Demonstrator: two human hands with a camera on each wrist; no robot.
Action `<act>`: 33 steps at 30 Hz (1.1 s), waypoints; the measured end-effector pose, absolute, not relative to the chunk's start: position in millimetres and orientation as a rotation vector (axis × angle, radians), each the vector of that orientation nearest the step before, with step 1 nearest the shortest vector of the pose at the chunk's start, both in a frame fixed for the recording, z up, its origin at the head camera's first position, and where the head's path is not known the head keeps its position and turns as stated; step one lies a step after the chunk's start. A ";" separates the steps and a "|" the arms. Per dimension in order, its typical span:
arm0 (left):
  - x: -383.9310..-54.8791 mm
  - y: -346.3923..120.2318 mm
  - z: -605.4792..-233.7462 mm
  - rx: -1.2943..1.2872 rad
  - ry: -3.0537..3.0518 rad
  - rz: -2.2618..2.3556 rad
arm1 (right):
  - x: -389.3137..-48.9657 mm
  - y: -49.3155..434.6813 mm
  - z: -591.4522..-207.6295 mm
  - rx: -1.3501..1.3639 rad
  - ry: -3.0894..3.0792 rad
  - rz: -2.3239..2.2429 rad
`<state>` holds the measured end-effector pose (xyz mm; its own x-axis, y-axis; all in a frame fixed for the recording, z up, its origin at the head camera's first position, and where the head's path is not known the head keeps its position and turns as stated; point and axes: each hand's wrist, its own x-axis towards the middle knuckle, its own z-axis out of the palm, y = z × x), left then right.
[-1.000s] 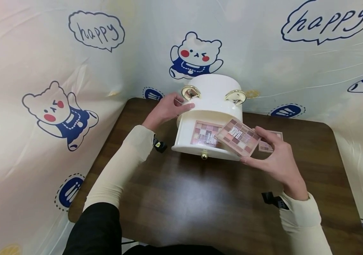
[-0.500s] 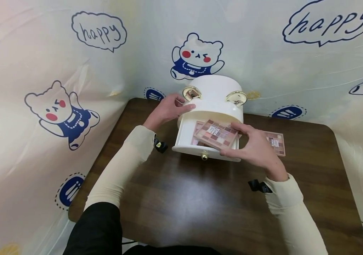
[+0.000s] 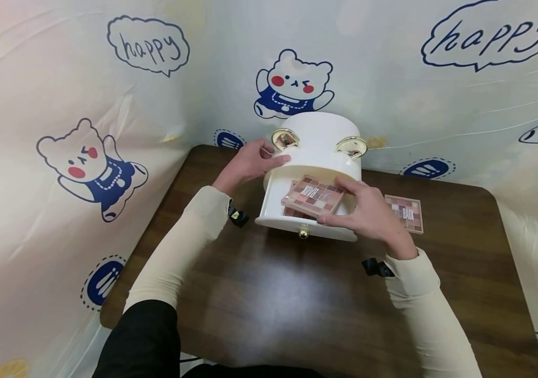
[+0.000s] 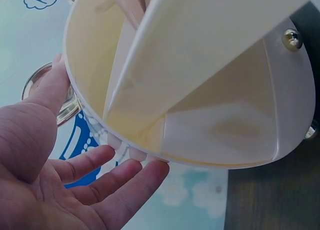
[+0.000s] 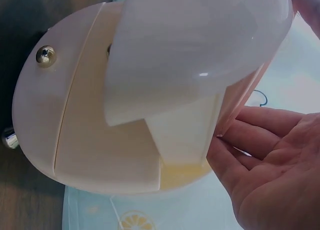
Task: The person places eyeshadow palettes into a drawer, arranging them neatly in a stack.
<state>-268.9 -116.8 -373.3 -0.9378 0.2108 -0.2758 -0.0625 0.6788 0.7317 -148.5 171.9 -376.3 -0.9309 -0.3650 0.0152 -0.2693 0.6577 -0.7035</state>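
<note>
A white rounded storage box (image 3: 317, 125) with gold-rimmed ears has its lower drawer (image 3: 273, 202) pulled out. My left hand (image 3: 252, 163) rests against the box's left side, its thumb along the front; in the left wrist view, this hand's fingertips (image 4: 131, 166) touch the wall. My right hand (image 3: 370, 215) grips an eyeshadow palette (image 3: 316, 195) by its right end, thumb in front and fingers behind. The held palette hangs tilted over the drawer, partly covering another palette (image 3: 292, 211) inside. In the right wrist view, the held palette's pink edge (image 5: 245, 93) shows beside the fingers.
One more eyeshadow palette (image 3: 405, 214) lies on the dark wooden table (image 3: 269, 299), right of the box and partly behind my right hand. A gold knob (image 3: 303, 232) sticks out from the drawer front. Behind the table hangs a printed curtain (image 3: 382, 68).
My right hand has carried the eyeshadow palette leftward from the drawer's right edge to above the palette inside. The left hand stays on the box.
</note>
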 end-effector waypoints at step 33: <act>-269.2 -116.4 -374.0 0.107 2.557 1.125 | -119.4 262.9 -416.5 0.205 2.827 -1.484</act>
